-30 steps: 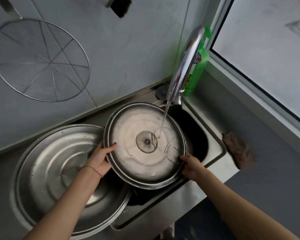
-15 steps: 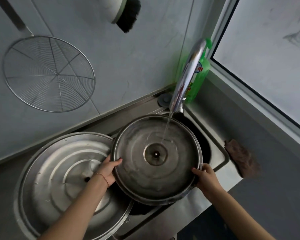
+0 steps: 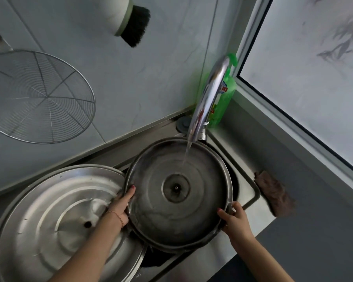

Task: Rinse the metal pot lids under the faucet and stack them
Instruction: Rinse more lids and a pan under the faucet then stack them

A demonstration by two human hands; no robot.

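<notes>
I hold a round metal pot lid (image 3: pixel 177 216) underside up over the sink, and water lies in its hollow. My left hand (image 3: pixel 121 206) grips its left rim, thumb over the edge. My right hand (image 3: pixel 235 218) grips the lower right rim. The chrome faucet (image 3: pixel 209 98) pours a thin stream onto the lid's upper right part. A larger metal lid (image 3: pixel 49 216) lies to the left, partly under the held one and under my left forearm.
The steel sink's rim (image 3: pixel 251 192) shows at the right, with a brown cloth (image 3: pixel 275 194) beside it on the grey counter. A green detergent bottle (image 3: pixel 225 98) stands behind the faucet. A wire skimmer (image 3: pixel 37 96) and a black-bristled brush (image 3: pixel 130 21) hang on the tiled wall.
The lid went from tilted toward me to nearly level under the stream. Both hands kept their hold on its rim. My view has tipped upward, so everything sits lower in frame.
</notes>
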